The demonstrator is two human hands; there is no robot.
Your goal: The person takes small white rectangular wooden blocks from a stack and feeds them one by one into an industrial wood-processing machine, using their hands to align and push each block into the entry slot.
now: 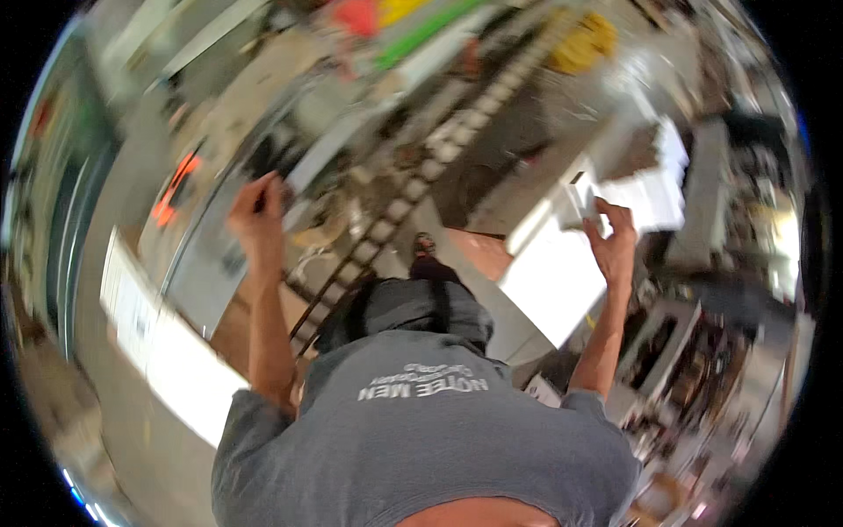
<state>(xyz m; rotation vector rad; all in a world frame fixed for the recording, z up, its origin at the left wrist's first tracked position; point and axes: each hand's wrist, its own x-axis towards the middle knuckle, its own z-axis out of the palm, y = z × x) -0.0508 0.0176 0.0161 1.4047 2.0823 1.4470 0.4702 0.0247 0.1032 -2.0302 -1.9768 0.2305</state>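
Note:
My left hand (259, 211) is raised over a grey surface (211, 285) on the left, its fingers curled closed. A dark spot shows between the fingers, but blur hides what they hold, if anything. On the right, my right hand (616, 237) has its thumb and fingers closed around a small pale flat-sided piece (583, 200). That piece is over bright white sheets or panels (555, 285), and glare hides its exact kind. More white sheet-like pieces (654, 198) lie just beyond this hand.
A chain-like strip of pale blocks (413, 191) runs diagonally between my hands. A long white panel (167, 356) lies at the left, and an orange-and-black object (178, 189) is farther off. A yellow bundle (584, 42) sits at the back; cluttered shelves (711, 369) stand right.

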